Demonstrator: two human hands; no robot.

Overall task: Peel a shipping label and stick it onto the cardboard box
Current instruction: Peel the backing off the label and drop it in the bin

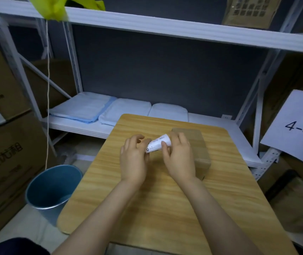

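1. Holding a curled white label above the middle of the tabletop, both hands meet just left of the cardboard box.
2. The left hand touches the label's lower left end; its fingers are curled loosely, and whether they pinch the paper cannot be told.
3. The right hand closes thumb and fingers on the label's right end and holds it firmly.
4. The label bends into a roll, with its printed side facing up.
5. The cardboard box sits closed near the right edge of the tabletop, partly behind the right hand.
6. A blue bin stands on the floor beside the left edge of the tabletop.
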